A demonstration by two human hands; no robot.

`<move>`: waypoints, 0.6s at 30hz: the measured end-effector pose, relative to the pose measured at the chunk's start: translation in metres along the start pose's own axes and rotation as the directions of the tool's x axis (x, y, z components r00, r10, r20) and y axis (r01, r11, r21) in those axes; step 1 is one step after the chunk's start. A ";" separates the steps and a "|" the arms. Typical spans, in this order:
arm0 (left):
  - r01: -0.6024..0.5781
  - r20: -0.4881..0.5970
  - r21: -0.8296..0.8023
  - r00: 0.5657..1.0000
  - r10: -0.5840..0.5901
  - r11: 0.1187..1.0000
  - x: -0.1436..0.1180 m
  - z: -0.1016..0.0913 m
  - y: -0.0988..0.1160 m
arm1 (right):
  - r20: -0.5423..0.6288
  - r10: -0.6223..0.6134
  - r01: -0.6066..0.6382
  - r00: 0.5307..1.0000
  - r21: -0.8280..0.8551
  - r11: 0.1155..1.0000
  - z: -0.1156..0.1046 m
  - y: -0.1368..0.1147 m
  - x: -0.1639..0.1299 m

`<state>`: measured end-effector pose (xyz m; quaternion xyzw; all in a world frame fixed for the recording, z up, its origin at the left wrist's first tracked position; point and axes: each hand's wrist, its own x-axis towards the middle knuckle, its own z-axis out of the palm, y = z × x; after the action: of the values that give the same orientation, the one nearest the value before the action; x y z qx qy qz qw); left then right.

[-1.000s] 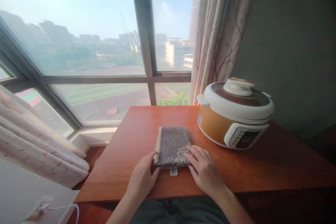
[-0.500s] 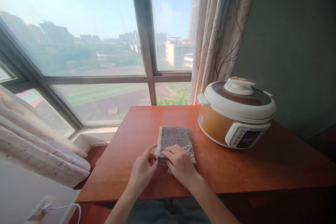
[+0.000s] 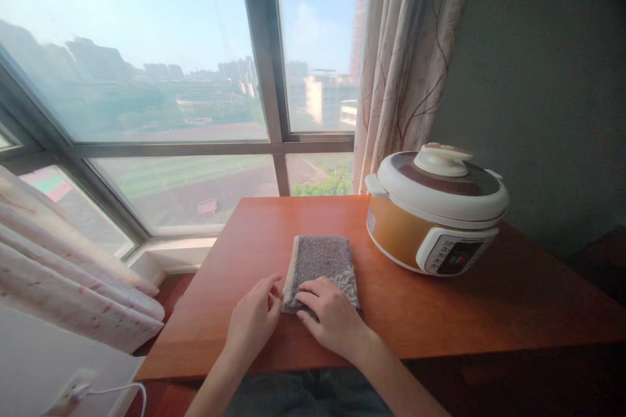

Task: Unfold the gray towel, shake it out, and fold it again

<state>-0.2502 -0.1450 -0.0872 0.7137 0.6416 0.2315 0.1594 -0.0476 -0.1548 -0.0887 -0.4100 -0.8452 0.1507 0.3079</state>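
Pressing flat on the near end of the folded grey towel [image 3: 320, 264], the right hand [image 3: 332, 316] lies open-palmed; the left hand [image 3: 254, 319] rests fingers loosely apart at its near-left corner. Towel sits mid-table [image 3: 489, 313], beside the electric pressure cooker [image 3: 435, 208]. Judgement: keep even palm pressure, edges aligned.

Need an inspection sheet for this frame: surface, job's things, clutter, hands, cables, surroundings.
Surface: wooden table, reddish-brown.
Job's things: folded grey towel lying flat near the front edge.
Clutter: cooker with lid on, to the right of the towel.
Hands: left hand at the towel's near left corner, grip unclear; right hand flat on its near end.
Cables: white cable from a plug, lower left.
Surroundings: window, curtain, grey wall.
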 end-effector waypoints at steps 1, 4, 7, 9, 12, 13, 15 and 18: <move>-0.014 -0.032 0.018 0.999 0.015 1.000 0.004 -0.001 0.003 | 0.004 0.004 -0.004 1.000 0.041 0.999 -0.006 0.004 0.002; -0.134 -0.092 0.032 0.986 0.136 0.991 0.022 0.002 0.013 | -0.058 0.073 -0.070 0.996 0.046 0.996 -0.025 0.023 0.012; -0.259 -0.085 0.067 0.961 0.264 0.964 0.044 0.011 0.024 | -0.125 0.145 -0.161 0.982 -0.130 0.978 -0.035 0.046 0.024; -0.289 -0.050 0.124 0.954 0.297 0.949 0.057 0.018 0.030 | -0.121 0.164 -0.188 0.979 -0.227 0.956 -0.034 0.060 0.027; -0.325 0.063 0.191 0.946 0.318 0.926 0.067 0.028 0.031 | -0.090 0.186 -0.204 0.978 -0.271 0.941 -0.024 0.076 0.024; -0.337 0.113 0.196 0.941 0.320 0.921 0.067 0.031 0.030 | -0.082 0.190 -0.205 0.978 -0.272 0.940 -0.020 0.080 0.021; -0.349 0.191 0.193 0.930 0.314 0.917 0.065 0.035 0.027 | -0.073 0.190 -0.203 0.979 -0.269 0.941 -0.015 0.085 0.015; -0.332 0.222 0.204 0.932 0.287 0.921 0.056 0.038 0.023 | -0.051 0.178 -0.185 0.983 -0.270 0.945 -0.013 0.086 0.007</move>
<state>-0.2069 -0.0899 -0.1002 0.8390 0.5253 0.1068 0.0939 0.0090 -0.0962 -0.1202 -0.5267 -0.8125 0.0550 0.2439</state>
